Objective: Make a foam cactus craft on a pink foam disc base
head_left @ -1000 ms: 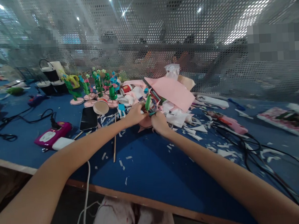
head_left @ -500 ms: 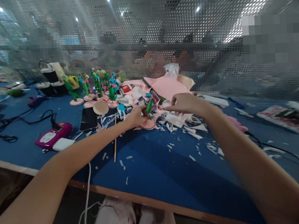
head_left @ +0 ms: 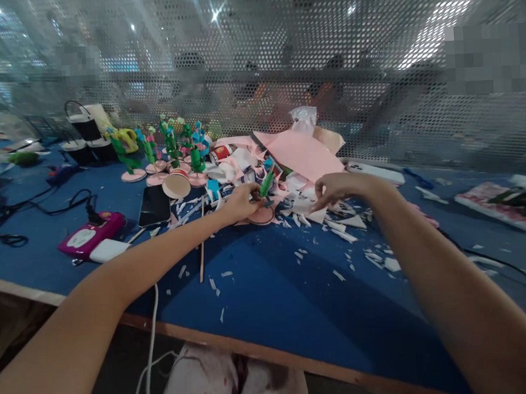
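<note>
Right hand (head_left: 342, 188) moved away rightward, its grip spread near white scraps (head_left: 317, 215), left grip (head_left: 259, 195) pinching green paper plant (head_left: 267, 185) over pink disc (head_left: 260, 217), black buckets (head_left: 87, 131) with contents unclear, blue bench (head_left: 267, 285) stretching to brown edge (head_left: 253, 352).

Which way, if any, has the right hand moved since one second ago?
Yes: the right hand has moved rightward, farther from the black smartphone.

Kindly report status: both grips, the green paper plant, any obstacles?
Left grip at green paper plant. Right grip apart, at white scraps. Plant tilted over pink disc. Scraps beside disc.
</note>
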A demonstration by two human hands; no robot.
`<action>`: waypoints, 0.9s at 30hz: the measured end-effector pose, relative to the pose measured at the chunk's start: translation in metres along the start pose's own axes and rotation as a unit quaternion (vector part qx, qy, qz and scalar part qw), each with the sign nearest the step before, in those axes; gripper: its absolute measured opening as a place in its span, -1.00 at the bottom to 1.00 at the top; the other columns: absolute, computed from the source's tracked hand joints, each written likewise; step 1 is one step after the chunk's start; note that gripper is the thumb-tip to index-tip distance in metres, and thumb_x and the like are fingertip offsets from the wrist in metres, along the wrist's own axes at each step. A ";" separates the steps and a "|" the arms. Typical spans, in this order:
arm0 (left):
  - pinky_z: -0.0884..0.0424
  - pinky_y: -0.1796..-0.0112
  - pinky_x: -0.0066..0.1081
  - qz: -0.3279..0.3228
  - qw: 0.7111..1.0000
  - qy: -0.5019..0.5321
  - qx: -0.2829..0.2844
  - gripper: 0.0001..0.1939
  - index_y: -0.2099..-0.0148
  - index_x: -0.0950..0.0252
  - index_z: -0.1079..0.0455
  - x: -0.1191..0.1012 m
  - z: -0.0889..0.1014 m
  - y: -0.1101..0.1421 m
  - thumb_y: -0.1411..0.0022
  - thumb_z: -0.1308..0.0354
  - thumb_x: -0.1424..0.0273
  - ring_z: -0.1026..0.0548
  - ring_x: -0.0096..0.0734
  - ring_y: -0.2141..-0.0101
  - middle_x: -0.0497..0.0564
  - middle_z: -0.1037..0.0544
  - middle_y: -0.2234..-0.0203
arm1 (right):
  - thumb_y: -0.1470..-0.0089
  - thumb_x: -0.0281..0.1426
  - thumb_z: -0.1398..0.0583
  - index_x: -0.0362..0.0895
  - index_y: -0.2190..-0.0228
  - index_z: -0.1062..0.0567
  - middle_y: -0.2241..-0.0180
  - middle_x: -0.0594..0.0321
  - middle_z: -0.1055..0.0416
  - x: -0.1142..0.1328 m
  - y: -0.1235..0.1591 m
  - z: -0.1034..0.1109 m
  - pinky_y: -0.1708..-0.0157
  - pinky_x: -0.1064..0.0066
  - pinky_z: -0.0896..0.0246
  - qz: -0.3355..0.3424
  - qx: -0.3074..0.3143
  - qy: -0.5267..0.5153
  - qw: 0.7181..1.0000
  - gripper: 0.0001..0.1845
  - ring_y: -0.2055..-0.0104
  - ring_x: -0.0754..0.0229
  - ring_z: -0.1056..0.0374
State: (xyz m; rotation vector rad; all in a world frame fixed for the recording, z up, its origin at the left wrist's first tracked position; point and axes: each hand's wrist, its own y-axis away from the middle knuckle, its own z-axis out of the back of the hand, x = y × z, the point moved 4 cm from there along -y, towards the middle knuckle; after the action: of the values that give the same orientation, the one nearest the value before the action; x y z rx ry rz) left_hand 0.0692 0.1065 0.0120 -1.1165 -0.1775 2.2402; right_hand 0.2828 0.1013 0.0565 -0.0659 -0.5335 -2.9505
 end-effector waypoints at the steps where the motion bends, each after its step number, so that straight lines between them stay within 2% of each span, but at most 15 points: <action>1: -0.35 0.30 -0.45 0.001 1.000 0.000 0.001 -0.89 0.31 0.35 -0.38 0.000 0.000 0.000 -0.05 -0.19 0.46 -0.46 -0.43 0.39 -0.04 -0.50 0.48 | 0.37 -0.07 -0.36 -0.13 0.53 -0.44 0.58 0.21 -0.34 -0.004 0.000 0.001 0.50 0.36 -0.12 -0.009 -0.002 0.008 1.000 -0.57 0.49 0.15 -0.27; 3: -0.35 0.31 -0.45 0.003 1.000 -0.004 -0.001 -0.88 0.31 0.35 -0.38 0.001 0.000 -0.001 -0.05 -0.19 0.47 -0.45 -0.43 0.40 -0.04 -0.49 0.48 | 0.41 -0.09 -0.38 -0.11 0.35 -0.44 0.52 0.24 -0.34 -0.006 -0.001 0.000 0.47 0.38 -0.13 -0.011 0.009 0.015 1.000 -0.45 0.45 0.16 -0.27; 5: -0.36 0.30 -0.44 0.005 1.000 -0.017 -0.003 -0.88 0.31 0.36 -0.37 0.001 0.001 -0.001 -0.04 -0.20 0.47 -0.45 -0.41 0.39 -0.03 -0.49 0.48 | 0.41 -0.09 -0.36 -0.11 0.29 -0.41 0.51 0.28 -0.32 -0.004 -0.002 -0.004 0.46 0.42 -0.10 0.016 0.027 0.014 0.999 -0.40 0.45 0.20 -0.24; 9: -0.35 0.29 -0.42 0.004 0.999 -0.037 0.005 -0.89 0.30 0.37 -0.37 0.001 0.002 -0.001 -0.05 -0.18 0.50 -0.46 -0.38 0.37 0.00 -0.51 0.45 | 0.36 -0.06 -0.31 -0.12 0.48 -0.34 0.55 0.31 -0.23 -0.001 -0.004 -0.004 0.47 0.45 0.00 0.055 0.016 0.042 0.997 -0.53 0.45 0.23 -0.18; 12: -0.35 0.29 -0.42 0.004 0.999 -0.043 0.004 -0.89 0.30 0.37 -0.36 0.000 0.002 -0.001 -0.05 -0.18 0.52 -0.46 -0.38 0.36 0.00 -0.51 0.44 | 0.33 -0.14 -0.30 -0.12 0.50 -0.33 0.55 0.30 -0.24 -0.001 0.001 0.003 0.47 0.44 0.01 0.064 -0.002 0.036 0.997 -0.61 0.45 0.23 -0.18; 14: -0.35 0.30 -0.43 0.005 0.999 -0.045 0.001 -0.89 0.31 0.37 -0.37 0.000 0.002 -0.001 -0.04 -0.18 0.53 -0.46 -0.38 0.37 0.00 -0.51 0.44 | 0.25 -0.19 -0.27 -0.12 0.51 -0.33 0.51 0.27 -0.29 0.001 0.007 0.013 0.44 0.43 -0.02 0.065 -0.039 0.019 0.997 -0.68 0.43 0.22 -0.21; 16: -0.35 0.31 -0.44 0.002 0.999 -0.039 0.000 -0.90 0.32 0.36 -0.37 0.000 0.002 -0.001 -0.03 -0.18 0.53 -0.46 -0.39 0.38 -0.01 -0.51 0.45 | 0.13 -0.19 -0.22 -0.13 0.55 -0.30 0.50 0.23 -0.33 0.006 0.017 0.026 0.42 0.40 -0.03 0.046 -0.107 0.021 0.993 -0.72 0.42 0.22 -0.23; 19: -0.35 0.34 -0.45 -0.002 1.000 -0.026 -0.002 -0.93 0.36 0.35 -0.35 0.001 0.002 -0.001 -0.03 -0.18 0.51 -0.45 -0.42 0.42 -0.04 -0.50 0.49 | 0.00 -0.18 -0.15 -0.13 0.64 -0.23 0.57 0.19 -0.30 0.018 0.032 0.040 0.44 0.38 0.00 -0.008 -0.177 0.074 0.981 -0.64 0.47 0.23 -0.20; 20: -0.35 0.35 -0.46 -0.002 1.000 -0.021 -0.005 -0.93 0.37 0.34 -0.35 0.002 0.002 0.000 -0.03 -0.18 0.50 -0.45 -0.43 0.43 -0.05 -0.50 0.50 | -0.02 -0.18 -0.14 -0.13 0.66 -0.21 0.60 0.19 -0.28 0.023 0.037 0.041 0.46 0.37 0.01 -0.025 -0.173 0.089 0.980 -0.62 0.50 0.23 -0.19; 22: -0.35 0.36 -0.47 -0.003 1.000 -0.009 -0.013 -0.94 0.39 0.34 -0.34 0.002 0.001 0.000 -0.03 -0.18 0.50 -0.44 -0.45 0.44 -0.06 -0.49 0.52 | -0.02 -0.17 -0.15 -0.14 0.67 -0.21 0.62 0.21 -0.26 0.038 0.044 0.038 0.48 0.38 0.00 -0.029 -0.126 0.072 0.989 -0.60 0.54 0.26 -0.17; 24: -0.36 0.34 -0.47 -0.007 1.000 0.001 -0.019 -0.94 0.39 0.33 -0.34 0.003 0.001 0.000 -0.03 -0.18 0.50 -0.44 -0.46 0.43 -0.06 -0.49 0.51 | 0.00 -0.10 -0.16 -0.14 0.64 -0.23 0.62 0.26 -0.24 0.055 0.051 0.033 0.49 0.41 -0.02 0.024 -0.057 -0.003 0.998 -0.58 0.57 0.31 -0.15; 27: -0.36 0.30 -0.46 -0.007 1.000 -0.010 -0.022 -0.92 0.38 0.34 -0.35 0.004 0.001 -0.001 -0.01 -0.20 0.50 -0.45 -0.45 0.41 -0.05 -0.50 0.49 | 0.12 0.04 -0.18 -0.13 0.54 -0.27 0.57 0.30 -0.26 0.072 0.058 0.029 0.49 0.44 -0.07 0.132 0.008 -0.117 0.984 -0.52 0.55 0.32 -0.18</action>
State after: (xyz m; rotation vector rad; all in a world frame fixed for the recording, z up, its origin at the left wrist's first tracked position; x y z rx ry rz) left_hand 0.0669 0.1093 0.0104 -1.1137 -0.2421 2.2457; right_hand 0.2203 0.0480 0.1087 -0.4497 -0.5310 -2.6928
